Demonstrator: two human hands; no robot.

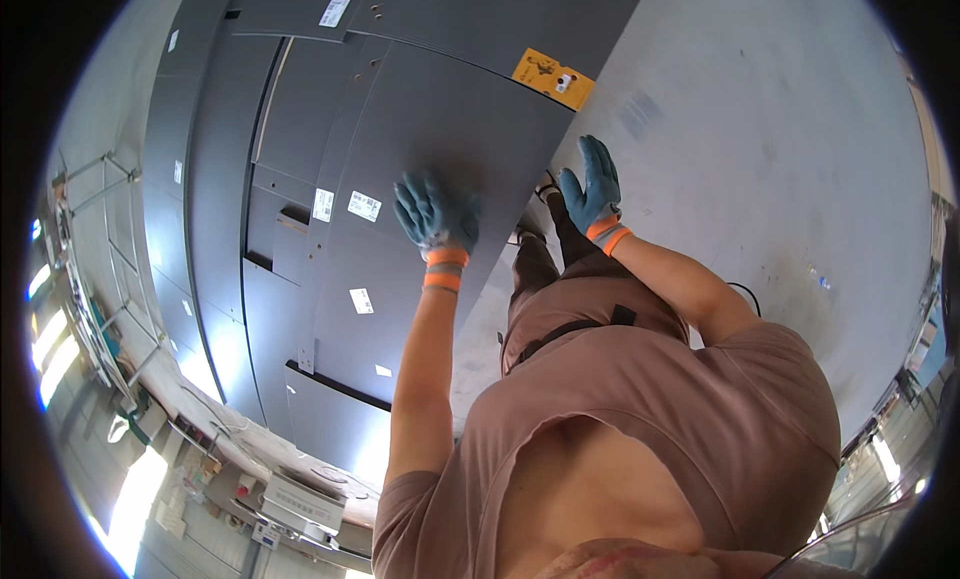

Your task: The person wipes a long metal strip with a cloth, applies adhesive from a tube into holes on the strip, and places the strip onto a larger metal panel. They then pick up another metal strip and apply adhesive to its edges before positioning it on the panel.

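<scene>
Both my hands wear blue-grey coated gloves with orange cuffs. My left hand [432,217] is over a large dark grey panel [440,119], its fingers apart and slightly bent and nothing held in it. A dark shadow falls on the panel beside it; I cannot tell whether the palm touches the surface. Off the panel's right edge, above the floor, my right hand [597,184] hangs open, fingers stretched upward and thumb apart. White stickers such as this label [364,207] mark the panel. A yellow printed card [553,79] lies at its far right corner.
More dark grey panels [220,179] lie to the left, with gaps and a recess among them. A metal tube frame [115,229] stands at the far left. Pale grey floor [760,179] stretches to the right. My shoes [546,186] are close to the panel's edge.
</scene>
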